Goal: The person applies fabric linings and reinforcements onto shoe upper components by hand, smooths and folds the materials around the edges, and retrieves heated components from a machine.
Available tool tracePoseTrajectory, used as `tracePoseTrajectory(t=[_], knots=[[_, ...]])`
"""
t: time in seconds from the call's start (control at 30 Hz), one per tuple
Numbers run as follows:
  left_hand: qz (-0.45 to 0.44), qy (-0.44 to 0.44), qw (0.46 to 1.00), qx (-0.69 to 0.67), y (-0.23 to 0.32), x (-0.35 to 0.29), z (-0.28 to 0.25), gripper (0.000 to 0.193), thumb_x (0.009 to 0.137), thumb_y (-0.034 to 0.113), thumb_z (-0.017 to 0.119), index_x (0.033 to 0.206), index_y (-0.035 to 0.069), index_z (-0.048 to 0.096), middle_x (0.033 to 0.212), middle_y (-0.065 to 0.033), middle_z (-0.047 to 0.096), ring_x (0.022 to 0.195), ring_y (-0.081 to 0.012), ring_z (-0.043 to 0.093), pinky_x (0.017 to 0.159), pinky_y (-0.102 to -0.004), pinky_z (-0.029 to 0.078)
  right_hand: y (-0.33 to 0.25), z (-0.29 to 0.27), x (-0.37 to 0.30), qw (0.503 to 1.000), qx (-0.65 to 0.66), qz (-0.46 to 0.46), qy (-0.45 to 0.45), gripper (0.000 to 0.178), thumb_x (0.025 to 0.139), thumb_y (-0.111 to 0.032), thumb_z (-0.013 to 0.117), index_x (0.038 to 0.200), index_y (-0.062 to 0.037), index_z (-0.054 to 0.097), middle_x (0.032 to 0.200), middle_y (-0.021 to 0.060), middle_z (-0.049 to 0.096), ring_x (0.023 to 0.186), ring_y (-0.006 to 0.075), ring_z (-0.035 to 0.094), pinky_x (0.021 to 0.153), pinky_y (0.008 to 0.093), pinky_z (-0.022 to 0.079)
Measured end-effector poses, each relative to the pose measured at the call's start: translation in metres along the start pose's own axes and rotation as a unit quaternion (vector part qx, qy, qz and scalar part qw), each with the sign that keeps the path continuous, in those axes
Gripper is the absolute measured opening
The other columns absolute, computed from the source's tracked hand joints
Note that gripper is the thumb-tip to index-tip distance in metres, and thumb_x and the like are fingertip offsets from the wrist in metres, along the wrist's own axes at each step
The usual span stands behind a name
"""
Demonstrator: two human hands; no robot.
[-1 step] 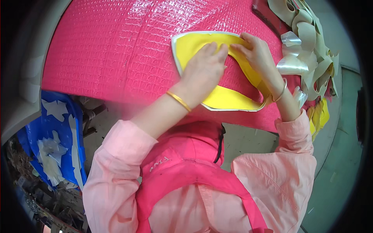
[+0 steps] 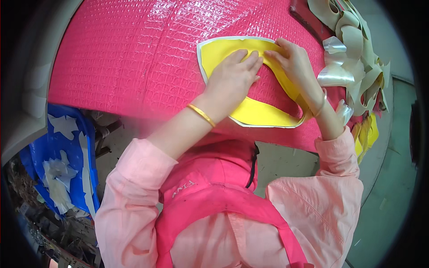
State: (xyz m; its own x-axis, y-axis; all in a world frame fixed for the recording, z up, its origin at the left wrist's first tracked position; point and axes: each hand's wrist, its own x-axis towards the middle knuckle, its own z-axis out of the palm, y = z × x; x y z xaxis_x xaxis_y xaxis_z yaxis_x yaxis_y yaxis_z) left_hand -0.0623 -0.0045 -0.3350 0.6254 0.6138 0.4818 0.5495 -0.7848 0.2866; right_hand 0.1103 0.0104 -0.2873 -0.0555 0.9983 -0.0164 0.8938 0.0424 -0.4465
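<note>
A flat yellow piece [image 2: 268, 112] with a white border lies on the pink table cover; its curved, open-centred outline looks like a shoe upper. My left hand [image 2: 232, 80] rests flat on its left part, fingers stretched toward the top edge, with nothing gripped. At the upper right, my right hand [image 2: 292, 62] holds the piece's edge between thumb and fingers. Its lower right bend, near my right wrist, curls up a little. My left hand and forearm hide part of the left side.
A glossy pink textured cover [image 2: 111, 76] spreads over the table. Pale strips of sheet material [image 2: 353, 44] and clear film [image 2: 335, 76] hang along the right side, above more yellow pieces [image 2: 366, 136]. At lower left, a blue bin [image 2: 89, 152] holds white scraps.
My left hand has shifted slightly left, its fingers a little more spread. My right hand and the yellow piece stay nearly where they were.
</note>
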Motion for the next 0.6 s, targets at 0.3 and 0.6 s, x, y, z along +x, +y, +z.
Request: tracePoseTrajectory(t=[0.3,0.6], knots=[[0.012,-0.022,0.999,-0.023,0.001,0.002,0.003,0.031,0.075,0.018,0.053,0.101,0.001,0.054,0.107,-0.0068,0.049,0.096,-0.0211,0.047,0.084,-0.0282,0.039,-0.001,-0.008,-0.012,0.994,-0.069,-0.069,-0.047,0.037,0.069,-0.008,0.064,0.1,0.0014,0.048,0.089,0.0191,0.057,0.086,0.0321,0.055,0.073,0.0332,0.044],[0.02,-0.03,0.997,-0.071,0.002,0.004,0.004,0.033,0.077,0.022,0.052,0.107,0.009,0.053,0.112,-0.0048,0.047,0.104,-0.0235,0.043,0.087,-0.0296,0.037,0.014,-0.019,-0.01,0.981,0.111,-0.025,-0.156,0.039,0.073,0.005,0.055,0.109,0.0008,0.042,0.099,0.009,0.05,0.09,0.0142,0.049,0.077,0.0251,0.041]])
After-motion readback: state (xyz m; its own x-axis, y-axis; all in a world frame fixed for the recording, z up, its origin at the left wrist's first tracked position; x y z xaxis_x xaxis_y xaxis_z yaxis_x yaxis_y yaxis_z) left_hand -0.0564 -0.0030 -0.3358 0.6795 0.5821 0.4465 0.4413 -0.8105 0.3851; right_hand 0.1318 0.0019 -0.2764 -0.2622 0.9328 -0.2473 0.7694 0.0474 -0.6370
